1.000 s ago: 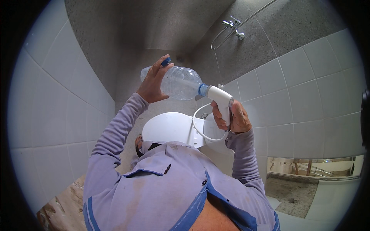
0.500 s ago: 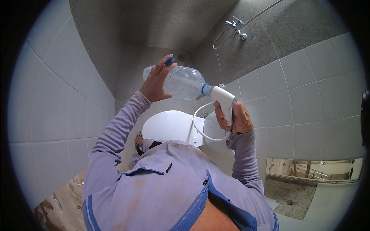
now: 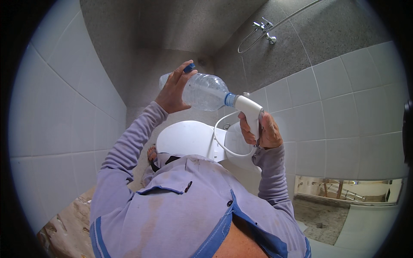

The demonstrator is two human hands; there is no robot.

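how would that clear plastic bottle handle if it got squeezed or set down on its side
The clear plastic bottle looks thin-walled, so it would probably dent under the left hand. It appears mostly empty, likely light. Being round, it could roll if laid down.

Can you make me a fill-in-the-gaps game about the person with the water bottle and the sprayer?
1. The left hand grips a clear plastic ____.
2. The right hand holds a white plastic spray gun whose nozzle meets the bottle's ____ neck ring.
3. A thin white ____ loops down from the spray gun.
4. Below the hands sits a white ____ with its lid shut.

Missing words: bottle; blue; hose; toilet
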